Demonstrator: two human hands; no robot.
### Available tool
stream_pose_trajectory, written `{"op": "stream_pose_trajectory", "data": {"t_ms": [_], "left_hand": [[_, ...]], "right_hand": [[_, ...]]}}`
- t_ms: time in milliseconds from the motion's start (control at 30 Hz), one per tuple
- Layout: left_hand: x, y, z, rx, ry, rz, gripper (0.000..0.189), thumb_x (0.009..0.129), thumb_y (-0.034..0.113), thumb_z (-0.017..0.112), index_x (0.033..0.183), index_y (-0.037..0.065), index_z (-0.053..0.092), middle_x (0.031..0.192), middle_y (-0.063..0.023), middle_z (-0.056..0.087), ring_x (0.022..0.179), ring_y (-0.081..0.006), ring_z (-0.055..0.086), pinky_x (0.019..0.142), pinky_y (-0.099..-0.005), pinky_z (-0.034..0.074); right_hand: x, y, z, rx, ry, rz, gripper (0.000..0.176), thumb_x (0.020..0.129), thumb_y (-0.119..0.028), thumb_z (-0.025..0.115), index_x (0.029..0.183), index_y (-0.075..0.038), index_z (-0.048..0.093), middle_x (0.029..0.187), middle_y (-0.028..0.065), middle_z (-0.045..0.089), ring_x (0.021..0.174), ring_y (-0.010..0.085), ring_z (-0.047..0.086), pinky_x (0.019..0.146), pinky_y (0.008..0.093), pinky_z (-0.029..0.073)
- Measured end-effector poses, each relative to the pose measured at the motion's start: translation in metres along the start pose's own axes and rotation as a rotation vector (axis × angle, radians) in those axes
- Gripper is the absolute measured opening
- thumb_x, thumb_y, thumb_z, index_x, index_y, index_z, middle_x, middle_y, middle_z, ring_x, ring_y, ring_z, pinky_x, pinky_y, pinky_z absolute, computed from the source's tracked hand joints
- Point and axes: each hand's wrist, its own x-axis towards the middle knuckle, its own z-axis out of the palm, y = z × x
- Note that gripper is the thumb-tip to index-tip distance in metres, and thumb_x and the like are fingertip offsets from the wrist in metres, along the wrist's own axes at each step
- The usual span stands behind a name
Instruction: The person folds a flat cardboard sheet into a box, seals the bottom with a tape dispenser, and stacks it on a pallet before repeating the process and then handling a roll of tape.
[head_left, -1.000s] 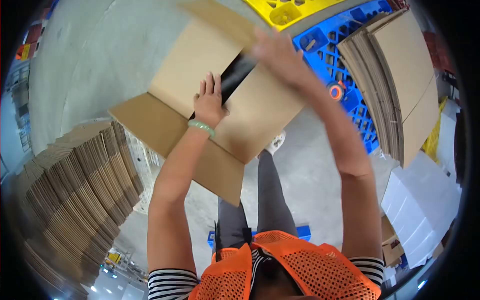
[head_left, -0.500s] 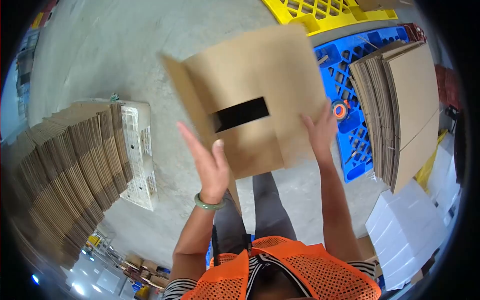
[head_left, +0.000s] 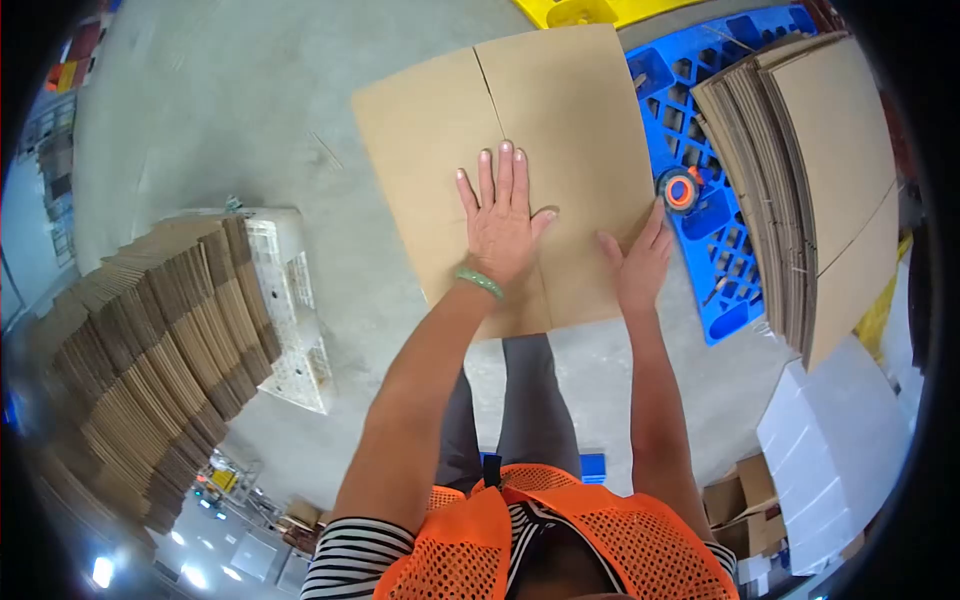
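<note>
In front of my legs is a cardboard box, its top flaps folded flat and meeting at a thin seam. My left hand, with a green bracelet at the wrist, lies palm down on the top near that seam, fingers spread. At the box's right edge, my right hand rests against the cardboard with its thumb apart from the fingers. Just beyond those fingers, a tape roll with an orange core sits on the blue pallet.
Flattened cartons are stacked on the blue pallet at right. More folded cardboard stands at left beside a white pallet. A yellow pallet is at the top, a white wrapped block at lower right.
The box's raised left flap and the dark opening no longer show; the top is now flat. My left hand has moved up and right from beside the box onto its top.
</note>
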Motion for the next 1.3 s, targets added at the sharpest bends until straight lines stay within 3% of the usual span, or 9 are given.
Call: {"op": "stream_pose_trajectory", "data": {"t_ms": [233, 300, 333, 667, 900, 967, 1000, 1233, 1300], "left_hand": [[-0.012, -0.042, -0.005, 0.112, -0.071, 0.225, 0.080, 0.088, 0.040, 0.054, 0.148, -0.003, 0.024, 0.156, -0.0198, 0.019, 0.145, -0.0358, 0.016, 0.114, -0.0613, 0.003], [-0.013, -0.045, -0.006, 0.144, 0.072, 0.291, 0.073, 0.091, 0.039, 0.051, 0.145, -0.006, 0.030, 0.153, -0.0225, 0.026, 0.144, -0.0364, 0.021, 0.113, -0.0618, 0.005], [-0.014, -0.058, -0.002, -0.116, 0.147, 0.330, 0.067, 0.095, 0.040, 0.045, 0.142, -0.008, 0.034, 0.150, -0.0244, 0.032, 0.142, -0.0377, 0.024, 0.112, -0.0629, 0.006], [0.053, -0.047, -0.027, -0.117, -0.209, 0.732, 0.079, 0.090, 0.053, 0.049, 0.146, 0.000, 0.031, 0.153, -0.0168, 0.029, 0.141, -0.0325, 0.026, 0.116, -0.0529, 0.014], [0.069, -0.038, -0.023, 0.013, -0.342, 0.799, 0.084, 0.087, 0.049, 0.057, 0.148, 0.001, 0.024, 0.155, -0.0167, 0.020, 0.143, -0.0340, 0.021, 0.115, -0.0530, 0.015], [0.063, -0.039, -0.028, 0.031, -0.388, 0.797, 0.086, 0.086, 0.048, 0.057, 0.148, 0.000, 0.023, 0.156, -0.0171, 0.019, 0.143, -0.0348, 0.020, 0.115, -0.0535, 0.016], [0.067, -0.041, -0.028, -0.044, -0.351, 0.792, 0.083, 0.087, 0.049, 0.057, 0.149, 0.005, 0.024, 0.156, -0.0171, 0.018, 0.143, -0.0359, 0.019, 0.114, -0.0554, 0.016], [0.087, -0.035, -0.006, 0.079, -0.203, 0.759, 0.063, 0.090, 0.056, 0.048, 0.146, 0.029, 0.037, 0.156, -0.0165, 0.018, 0.141, -0.0408, 0.020, 0.109, -0.0652, 0.014], [0.085, -0.039, -0.006, 0.104, -0.209, 0.778, 0.064, 0.090, 0.058, 0.045, 0.147, 0.029, 0.037, 0.156, -0.0165, 0.018, 0.141, -0.0410, 0.019, 0.110, -0.0652, 0.013]], "right_hand": [[0.017, 0.001, -0.019, 0.293, -0.157, -0.020, 0.105, 0.076, -0.055, 0.070, 0.151, -0.006, 0.016, 0.134, 0.0251, 0.042, 0.117, 0.0425, 0.046, 0.097, 0.0501, 0.039], [0.017, -0.002, -0.010, 0.135, -0.100, -0.012, 0.107, 0.074, -0.057, 0.070, 0.152, -0.007, 0.015, 0.136, 0.0236, 0.041, 0.119, 0.0420, 0.045, 0.097, 0.0502, 0.039], [0.011, -0.004, -0.008, -0.011, -0.049, -0.027, 0.110, 0.073, -0.059, 0.070, 0.152, -0.008, 0.014, 0.138, 0.0221, 0.040, 0.120, 0.0414, 0.045, 0.097, 0.0504, 0.039], [0.006, -0.005, -0.020, 0.105, -0.203, 0.174, 0.108, 0.073, -0.056, 0.071, 0.153, -0.014, 0.012, 0.142, 0.0173, 0.037, 0.127, 0.0384, 0.039, 0.101, 0.0507, 0.035], [0.006, -0.071, 0.002, 0.120, 0.036, 0.062, 0.081, 0.080, -0.048, 0.068, 0.147, -0.017, 0.036, 0.153, 0.0159, 0.027, 0.141, 0.0414, 0.019, 0.113, 0.0607, 0.011], [0.000, -0.079, 0.028, -0.224, 0.090, 0.034, 0.070, 0.084, -0.055, 0.058, 0.144, -0.022, 0.042, 0.153, 0.0144, 0.028, 0.142, 0.0415, 0.019, 0.113, 0.0627, 0.012], [0.000, -0.079, 0.028, -0.229, 0.107, 0.021, 0.065, 0.088, -0.061, 0.047, 0.142, -0.026, 0.046, 0.152, 0.0147, 0.029, 0.142, 0.0412, 0.020, 0.112, 0.0644, 0.012], [-0.001, -0.075, 0.043, -0.311, 0.174, -0.032, 0.064, 0.089, -0.062, 0.045, 0.143, -0.028, 0.043, 0.153, 0.0157, 0.028, 0.141, 0.0425, 0.022, 0.111, 0.0663, 0.013], [0.002, -0.073, 0.041, -0.294, 0.152, -0.017, 0.064, 0.089, -0.063, 0.045, 0.144, -0.031, 0.042, 0.154, 0.0144, 0.026, 0.141, 0.0424, 0.019, 0.110, 0.0672, 0.013]]}}
